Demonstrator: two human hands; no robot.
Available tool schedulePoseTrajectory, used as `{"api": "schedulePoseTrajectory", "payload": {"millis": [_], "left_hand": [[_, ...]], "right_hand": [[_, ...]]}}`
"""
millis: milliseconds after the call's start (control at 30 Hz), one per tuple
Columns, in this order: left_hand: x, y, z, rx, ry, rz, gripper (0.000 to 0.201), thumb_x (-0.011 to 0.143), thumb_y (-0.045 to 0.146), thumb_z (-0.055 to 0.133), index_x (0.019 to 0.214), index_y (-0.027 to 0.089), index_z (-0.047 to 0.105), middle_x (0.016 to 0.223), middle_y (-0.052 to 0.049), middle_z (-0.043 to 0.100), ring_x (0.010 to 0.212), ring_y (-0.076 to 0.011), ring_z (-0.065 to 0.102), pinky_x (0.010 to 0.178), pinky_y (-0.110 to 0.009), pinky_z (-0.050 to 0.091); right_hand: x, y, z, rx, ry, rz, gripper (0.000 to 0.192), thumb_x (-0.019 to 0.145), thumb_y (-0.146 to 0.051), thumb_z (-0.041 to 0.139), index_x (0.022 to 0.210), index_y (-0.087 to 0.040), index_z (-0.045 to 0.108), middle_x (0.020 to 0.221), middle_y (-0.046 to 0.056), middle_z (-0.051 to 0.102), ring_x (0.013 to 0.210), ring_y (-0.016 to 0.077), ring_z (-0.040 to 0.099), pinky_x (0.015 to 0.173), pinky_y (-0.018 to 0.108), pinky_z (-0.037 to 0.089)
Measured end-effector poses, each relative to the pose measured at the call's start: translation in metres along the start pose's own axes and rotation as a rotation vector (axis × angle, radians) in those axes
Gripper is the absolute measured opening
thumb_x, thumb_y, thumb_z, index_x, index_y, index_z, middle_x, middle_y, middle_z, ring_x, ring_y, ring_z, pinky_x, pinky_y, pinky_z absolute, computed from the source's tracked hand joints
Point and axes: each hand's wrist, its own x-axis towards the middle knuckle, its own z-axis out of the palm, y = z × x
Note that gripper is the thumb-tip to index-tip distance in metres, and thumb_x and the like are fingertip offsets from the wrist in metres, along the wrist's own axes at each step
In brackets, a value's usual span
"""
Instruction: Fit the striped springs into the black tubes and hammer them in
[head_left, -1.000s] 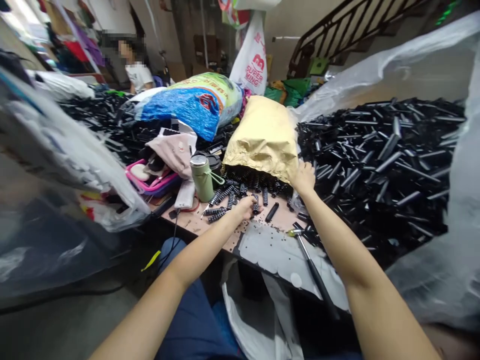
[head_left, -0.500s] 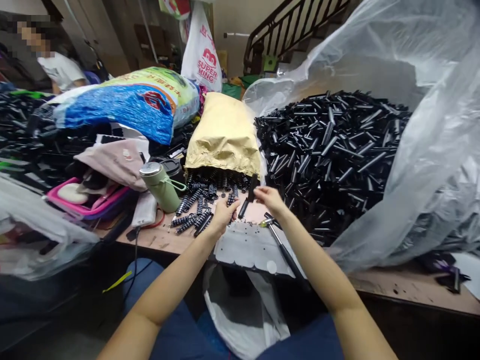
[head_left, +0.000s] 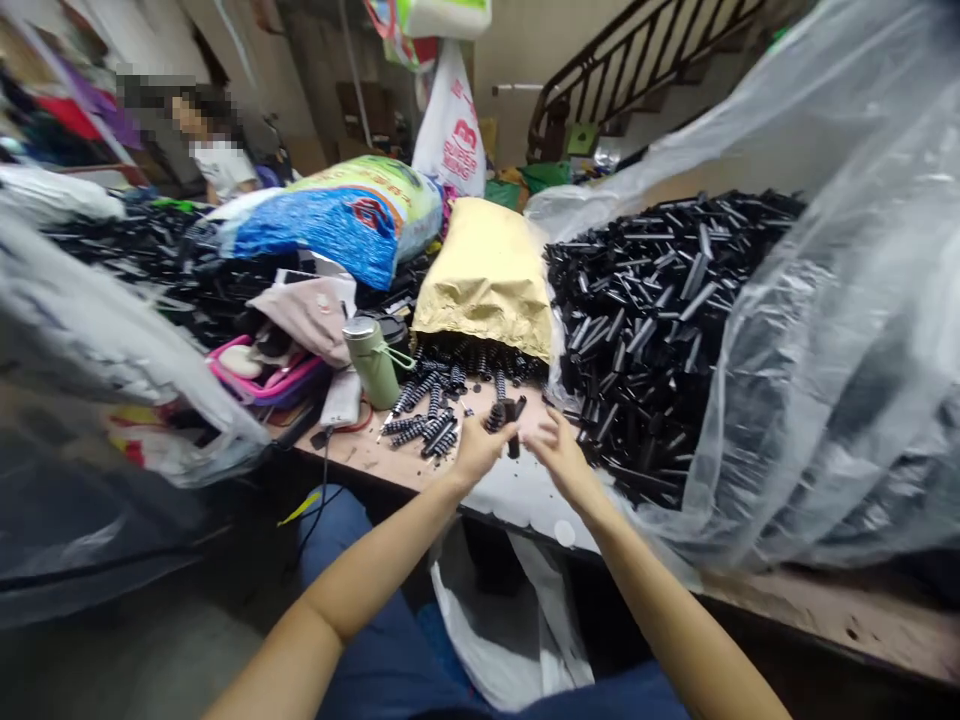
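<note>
My left hand (head_left: 480, 448) is closed around a dark ribbed cylinder (head_left: 496, 416), above the near edge of the table. Against it, at the fingertips, is a smooth black plastic piece (head_left: 514, 444); how the two join cannot be made out. My right hand (head_left: 561, 458) is just to the right, fingers apart and nothing visible in them. Left of my hands lies a loose heap of black-and-white ribbed cylinders (head_left: 435, 405). More of them spill from the mouth of a yellow sack (head_left: 484, 270). A pale sheet (head_left: 510, 495) covers the table edge under my hands.
A large pile of black plastic pieces (head_left: 645, 310) fills the right side, edged by clear plastic sheeting (head_left: 817, 400). To the left stand a green flask (head_left: 373, 365), a white power bank (head_left: 342, 398) and a pink basket (head_left: 259, 392). A person (head_left: 221, 165) is in the background.
My left hand has moved right and now holds the ribbed cylinder with the black piece. My right hand, earlier holding a flat black piece, has opened. The view has swung left.
</note>
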Motion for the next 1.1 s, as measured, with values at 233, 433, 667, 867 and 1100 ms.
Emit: {"api": "schedulePoseTrajectory", "payload": {"millis": [233, 433, 667, 867, 1100], "left_hand": [[-0.020, -0.027, 0.017, 0.409, -0.211, 0.405, 0.020, 0.089, 0.032, 0.052, 0.098, 0.020, 0.066, 0.093, -0.008, 0.068, 0.088, -0.0212, 0.064, 0.080, -0.032, 0.048], [-0.023, -0.073, 0.014, 0.814, -0.263, 0.232, 0.038, 0.088, 0.025, 0.054, 0.124, 0.015, 0.049, 0.114, -0.015, 0.061, 0.109, -0.0282, 0.056, 0.093, -0.043, 0.045], [-0.047, -0.095, -0.003, 0.651, -0.121, 0.274, 0.031, 0.083, 0.023, 0.062, 0.114, 0.018, 0.057, 0.103, -0.010, 0.063, 0.100, -0.0246, 0.058, 0.090, -0.040, 0.047], [-0.027, -0.070, -0.016, 0.197, -0.024, 0.193, 0.026, 0.076, 0.037, 0.073, 0.090, 0.017, 0.064, 0.090, -0.006, 0.065, 0.085, -0.0190, 0.060, 0.080, -0.031, 0.049], [-0.015, -0.060, 0.020, -0.284, -0.100, -0.118, 0.036, 0.094, 0.047, 0.041, 0.115, 0.019, 0.048, 0.069, 0.003, 0.052, 0.058, -0.0099, 0.052, 0.057, -0.022, 0.045]], "right_hand": [[-0.002, 0.018, 0.017, 0.453, -0.188, 0.269, 0.050, 0.075, -0.069, 0.052, 0.089, -0.021, 0.056, 0.089, 0.010, 0.068, 0.085, 0.0245, 0.068, 0.075, 0.037, 0.056], [0.001, 0.068, 0.000, -0.387, 0.140, 0.019, 0.082, 0.046, -0.066, 0.077, 0.110, -0.019, 0.055, 0.115, 0.014, 0.059, 0.110, 0.0350, 0.057, 0.095, 0.049, 0.047], [-0.017, 0.134, -0.008, -0.930, 0.212, -0.251, 0.105, 0.049, -0.064, 0.077, 0.131, -0.007, 0.042, 0.125, 0.025, 0.049, 0.122, 0.0443, 0.045, 0.103, 0.053, 0.037], [-0.019, 0.136, -0.012, -1.012, 0.088, -0.236, 0.100, 0.060, -0.062, 0.071, 0.137, -0.010, 0.035, 0.135, 0.024, 0.043, 0.127, 0.0431, 0.041, 0.104, 0.053, 0.035], [-0.030, 0.118, -0.014, -0.790, 0.074, -0.269, 0.109, 0.058, -0.060, 0.076, 0.143, -0.015, 0.026, 0.138, 0.021, 0.039, 0.131, 0.0378, 0.039, 0.106, 0.053, 0.037]]}}
